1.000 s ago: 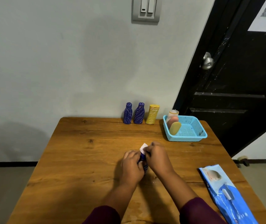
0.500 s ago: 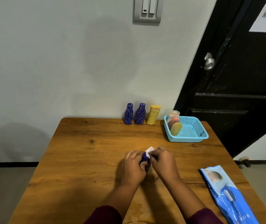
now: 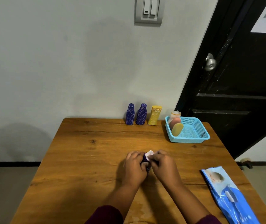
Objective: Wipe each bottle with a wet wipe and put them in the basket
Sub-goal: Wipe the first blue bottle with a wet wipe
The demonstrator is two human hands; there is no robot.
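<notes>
wiping should go best with left hand gripping the purple bottle firmly while right hand, pinching the wet wipe, circles it.

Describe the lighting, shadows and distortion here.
Head view: soft, dim light; the left hand, gripping a blue bottle, and right hand, pinching the wet wipe, throw a faint shadow leftward on the wooden table; a blurry shadow marks the wall; the wide-angle lens leans the black door; the wet wipe pack glints.
</notes>
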